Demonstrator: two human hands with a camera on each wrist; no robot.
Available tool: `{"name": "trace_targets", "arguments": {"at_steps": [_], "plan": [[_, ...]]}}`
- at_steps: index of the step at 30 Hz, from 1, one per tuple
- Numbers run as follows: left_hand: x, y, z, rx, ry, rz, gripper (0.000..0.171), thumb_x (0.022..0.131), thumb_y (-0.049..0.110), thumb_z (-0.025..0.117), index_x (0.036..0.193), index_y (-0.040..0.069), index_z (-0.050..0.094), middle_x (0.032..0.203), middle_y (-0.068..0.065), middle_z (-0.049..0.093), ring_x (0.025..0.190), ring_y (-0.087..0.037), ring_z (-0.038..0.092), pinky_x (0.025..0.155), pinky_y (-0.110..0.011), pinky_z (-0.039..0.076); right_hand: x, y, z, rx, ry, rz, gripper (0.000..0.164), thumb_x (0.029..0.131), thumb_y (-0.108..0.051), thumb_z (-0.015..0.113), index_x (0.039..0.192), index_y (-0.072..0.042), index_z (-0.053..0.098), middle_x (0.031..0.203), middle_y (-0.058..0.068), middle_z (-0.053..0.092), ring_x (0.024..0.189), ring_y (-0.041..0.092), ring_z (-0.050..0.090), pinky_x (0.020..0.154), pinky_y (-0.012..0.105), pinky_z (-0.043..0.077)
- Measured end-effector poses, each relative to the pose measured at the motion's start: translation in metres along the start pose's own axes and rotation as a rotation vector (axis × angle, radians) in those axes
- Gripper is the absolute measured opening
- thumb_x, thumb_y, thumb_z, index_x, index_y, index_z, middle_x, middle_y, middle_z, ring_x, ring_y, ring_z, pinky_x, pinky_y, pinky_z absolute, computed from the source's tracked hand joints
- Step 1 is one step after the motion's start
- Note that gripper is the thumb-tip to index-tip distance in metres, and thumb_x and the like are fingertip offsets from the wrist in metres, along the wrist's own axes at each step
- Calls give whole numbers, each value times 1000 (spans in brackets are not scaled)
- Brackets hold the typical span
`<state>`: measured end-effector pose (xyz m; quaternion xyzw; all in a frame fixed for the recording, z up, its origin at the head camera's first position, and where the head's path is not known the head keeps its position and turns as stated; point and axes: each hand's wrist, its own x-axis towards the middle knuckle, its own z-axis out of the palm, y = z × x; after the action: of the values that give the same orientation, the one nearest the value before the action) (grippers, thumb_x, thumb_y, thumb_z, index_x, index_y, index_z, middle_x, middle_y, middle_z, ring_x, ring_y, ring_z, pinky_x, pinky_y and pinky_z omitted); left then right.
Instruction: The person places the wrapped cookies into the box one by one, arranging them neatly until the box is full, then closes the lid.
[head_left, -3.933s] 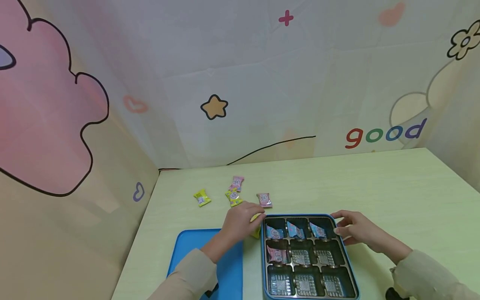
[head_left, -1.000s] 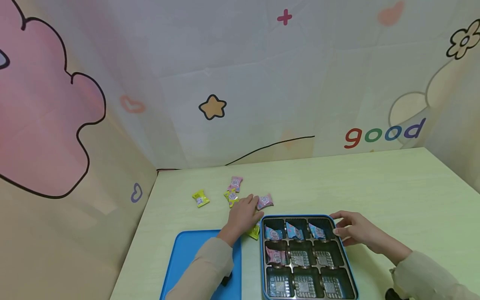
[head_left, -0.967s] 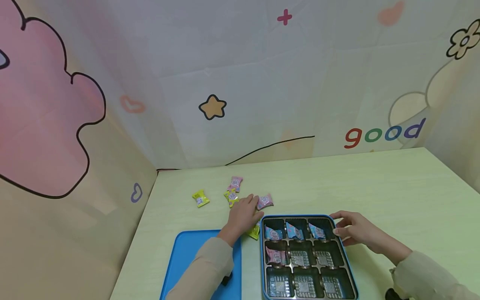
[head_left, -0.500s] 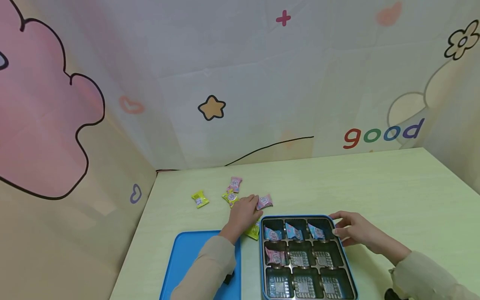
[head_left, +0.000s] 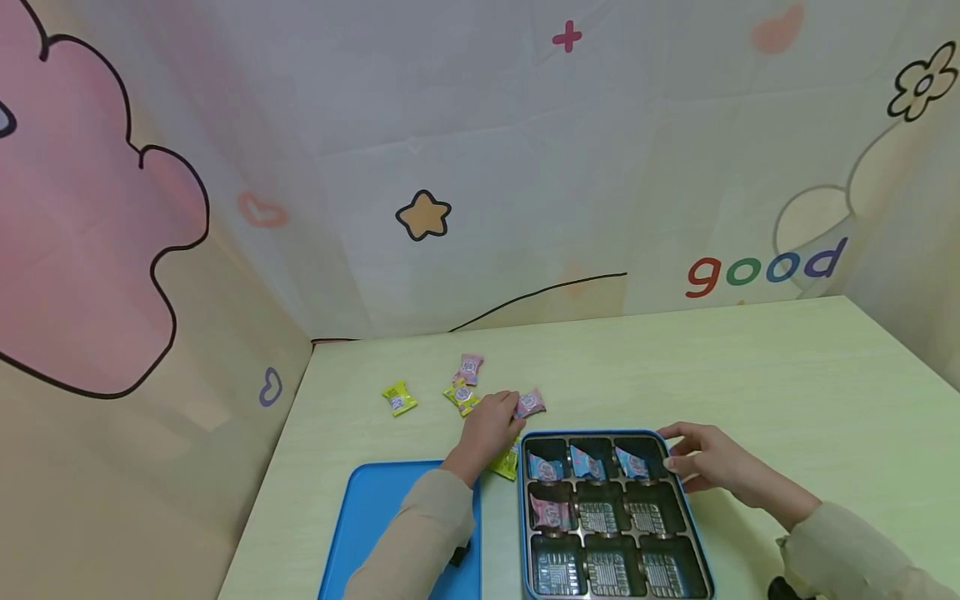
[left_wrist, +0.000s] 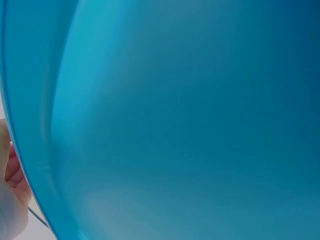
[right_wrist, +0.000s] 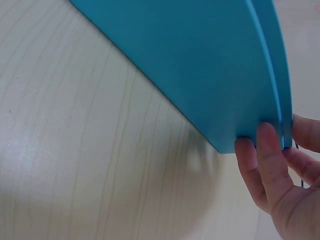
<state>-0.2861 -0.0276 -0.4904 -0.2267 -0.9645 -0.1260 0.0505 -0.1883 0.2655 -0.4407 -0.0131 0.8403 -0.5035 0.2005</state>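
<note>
My left hand (head_left: 491,429) is over the table left of the divided box's far corner, its fingertips at the left end of a pink wrapped candy (head_left: 531,403), which they pinch. A yellow-green wrapped candy (head_left: 505,463) lies partly hidden beneath that hand. My right hand (head_left: 705,457) grips the far right corner of the blue box (head_left: 522,517), thumb on the rim and fingers against the outer wall (right_wrist: 200,75). Inside the box's dark insert, blue wrapped candies (head_left: 588,464) fill the far row, and a pink one (head_left: 551,512) sits in the middle row's left compartment.
A blue lid (head_left: 375,517) lies left of the box, under my left forearm, and a blue surface (left_wrist: 175,125) fills most of the left wrist view. Farther back lie another pink candy (head_left: 470,367) and two yellow ones, one (head_left: 461,396) beside my hand and one (head_left: 399,398) farther left.
My left hand has moved back from the box's corner to the pink candy, which has turned slightly. The fingers have curled in a little during the last second. My right hand stays on the box.
</note>
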Motion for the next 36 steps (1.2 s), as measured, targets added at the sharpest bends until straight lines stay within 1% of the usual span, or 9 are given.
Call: {"name": "trace_targets", "arguments": {"at_steps": [7, 12, 15, 19, 23, 29, 32, 36], "plan": [[1, -1, 1, 6, 12, 15, 31, 85, 26, 57, 110, 8, 57, 107, -5, 60, 96, -20, 57, 83, -32, 48, 0, 0, 0, 1, -8, -6, 51, 85, -11, 56, 127, 9, 34, 97, 18, 50, 75, 18, 56, 66, 38, 53], [0, -2, 0, -3, 13, 14, 34, 85, 24, 58, 113, 7, 57, 109, -6, 60, 98, -20, 57, 85, -31, 47, 0, -1, -1, -2, -8, -5, 51, 85, -12, 56, 126, 9, 34, 97, 17, 50, 75, 18, 55, 66, 37, 53], [0, -2, -1, -20, 24, 14, 33, 84, 23, 58, 112, 6, 57, 107, -6, 61, 96, -20, 58, 84, -31, 48, 0, -1, 0, -1, -9, -5, 51, 85, -12, 56, 126, 9, 34, 96, 17, 50, 74, 18, 56, 66, 37, 53], [-1, -4, 0, -27, 53, 31, 30, 83, 20, 58, 109, 5, 59, 102, -5, 62, 92, -19, 58, 81, -31, 49, -1, -2, 0, -1, -9, -4, 51, 85, -11, 56, 127, 9, 34, 97, 18, 50, 74, 18, 56, 66, 37, 53], [-2, -6, 0, -26, 66, 42, 33, 83, 20, 58, 112, 5, 58, 105, -6, 62, 94, -20, 59, 82, -31, 49, -1, -2, 0, -2, -11, -4, 51, 85, -11, 55, 127, 9, 33, 98, 19, 50, 76, 18, 56, 66, 37, 53], [-4, -7, -2, -21, 46, 34, 38, 84, 24, 58, 117, 6, 56, 112, -6, 61, 100, -20, 58, 86, -31, 47, 0, 0, 0, -3, -7, 0, 50, 86, -10, 55, 127, 9, 34, 96, 17, 50, 74, 18, 55, 65, 37, 53], [-6, -9, -3, -34, 45, 24, 39, 84, 25, 57, 118, 7, 56, 114, -5, 60, 102, -19, 57, 88, -31, 47, 0, 0, -1, -1, -11, -3, 50, 86, -10, 55, 127, 9, 33, 96, 17, 50, 74, 18, 55, 65, 37, 53], [-8, -12, -3, -57, 59, 22, 38, 84, 26, 57, 118, 8, 56, 113, -4, 60, 102, -19, 57, 88, -31, 47, 0, 0, -1, -5, -13, -5, 50, 86, -10, 55, 127, 8, 33, 98, 18, 50, 76, 18, 56, 66, 37, 53]]}}
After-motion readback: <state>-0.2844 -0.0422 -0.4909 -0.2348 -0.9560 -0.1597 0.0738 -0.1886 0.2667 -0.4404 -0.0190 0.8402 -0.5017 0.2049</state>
